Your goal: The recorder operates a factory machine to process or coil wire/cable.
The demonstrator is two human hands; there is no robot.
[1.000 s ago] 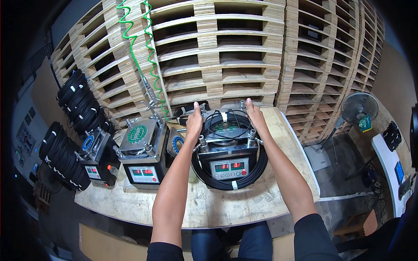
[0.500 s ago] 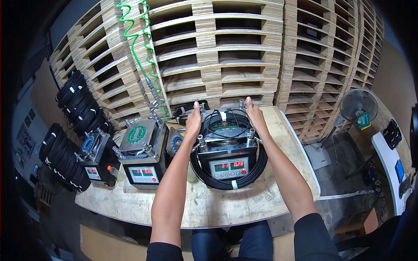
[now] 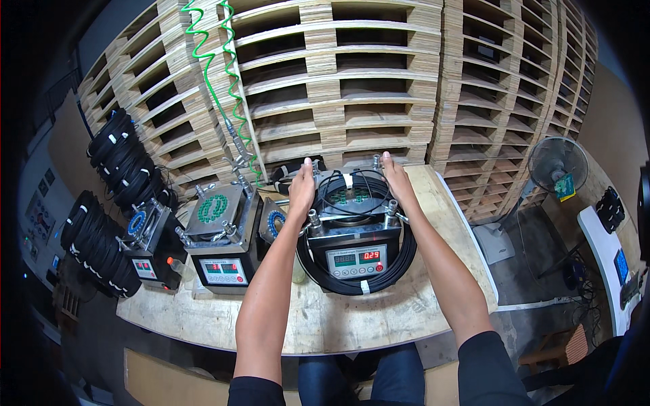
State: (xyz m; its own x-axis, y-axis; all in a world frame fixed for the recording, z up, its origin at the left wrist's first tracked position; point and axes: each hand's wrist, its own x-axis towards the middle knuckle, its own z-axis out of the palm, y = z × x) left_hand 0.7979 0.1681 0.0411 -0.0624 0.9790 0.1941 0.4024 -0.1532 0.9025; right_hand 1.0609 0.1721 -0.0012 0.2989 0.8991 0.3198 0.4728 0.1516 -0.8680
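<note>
A thick coil of black cable (image 3: 367,284) with white ties rings a metal-topped tester (image 3: 338,233) on the wooden table, drooping in front of its lit display panel (image 3: 357,262). Thinner black loops lie over the tester's top plate, where green round fittings (image 3: 352,196) partly show. My left hand (image 3: 302,191) is closed on the coil's far left side, thumb pointing away from me. Opposite it, my right hand (image 3: 397,179) is closed on the far right side, thumb likewise stretched forward. Most of the fingers of both hands are hidden. Metal posts (image 3: 391,211) stand at the plate's corners.
Left of my arms stand a second tester (image 3: 220,223) with green fittings and a smaller one (image 3: 145,233) with a blue ring. Black cable coils (image 3: 98,247) are stacked beyond. Pallets (image 3: 338,88) rise behind the table (image 3: 325,331); green air hoses (image 3: 206,51) hang down. A fan (image 3: 558,169) stands right.
One red readout on the middle tester's panel has gone dim and the other has changed slightly. My left hand and the coil have shifted very slightly to the right.
</note>
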